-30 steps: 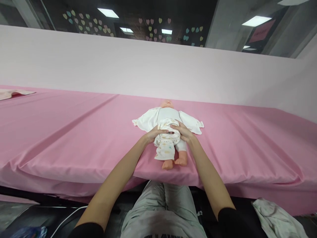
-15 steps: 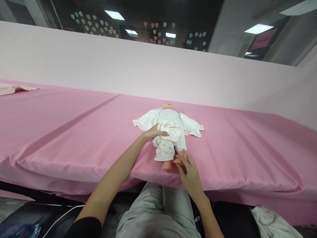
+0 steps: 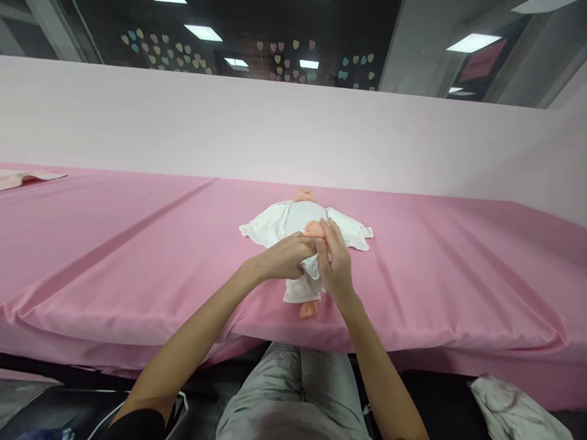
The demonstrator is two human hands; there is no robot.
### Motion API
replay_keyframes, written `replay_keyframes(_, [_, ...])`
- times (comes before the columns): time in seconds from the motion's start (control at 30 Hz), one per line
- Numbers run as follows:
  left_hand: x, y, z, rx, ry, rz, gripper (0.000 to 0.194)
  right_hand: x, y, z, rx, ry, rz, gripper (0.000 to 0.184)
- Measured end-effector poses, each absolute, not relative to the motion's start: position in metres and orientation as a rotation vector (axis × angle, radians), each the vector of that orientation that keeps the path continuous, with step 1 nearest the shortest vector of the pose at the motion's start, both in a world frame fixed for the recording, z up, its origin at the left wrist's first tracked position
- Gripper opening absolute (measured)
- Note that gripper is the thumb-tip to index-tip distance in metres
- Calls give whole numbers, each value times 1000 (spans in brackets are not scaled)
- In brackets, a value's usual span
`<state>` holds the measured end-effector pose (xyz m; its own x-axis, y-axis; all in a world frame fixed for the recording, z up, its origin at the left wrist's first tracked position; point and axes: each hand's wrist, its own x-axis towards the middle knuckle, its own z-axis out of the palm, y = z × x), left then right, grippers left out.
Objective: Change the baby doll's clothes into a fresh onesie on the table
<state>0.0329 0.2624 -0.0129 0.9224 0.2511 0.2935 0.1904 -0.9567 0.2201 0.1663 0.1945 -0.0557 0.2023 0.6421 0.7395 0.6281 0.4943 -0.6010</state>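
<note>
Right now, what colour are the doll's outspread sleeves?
White; the sleeves show best in the head view.

A creased pink cover is spread over a wide, flat surface and hangs down its near edge. Lying on it are a doll, head to the far side, white sleeves outspread, and, far left, a pale cloth.

Pink sheet open both sides of doll; wall blocks far edge.
</note>
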Motion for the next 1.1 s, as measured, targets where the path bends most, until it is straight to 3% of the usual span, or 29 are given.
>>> replay_keyframes(0.1, [32,250,-3,3231,430,465,16,163,188,-60,-1145,-1665,171,49])
replay_keyframes(0.27, [25,251,-2,3461,450,714,13,164,176,-67,-1192,-1733,267,79])
replay_keyframes(0.37, [25,254,-4,3507,468,862,19,167,181,-69,-1181,-1720,257,82])
replay_keyframes(0.53, [26,257,-5,3385,728,888,34,167,191,-80,-1207,-1713,37,68])
replay_keyframes(0.8, [30,253,-2,3338,770,524,25,164,193,-93,-1197,-1596,-202,53])
replay_keyframes(1.1, [27,266,6,2860,582,541,11,159,184,-82,-1360,-1378,47,43])
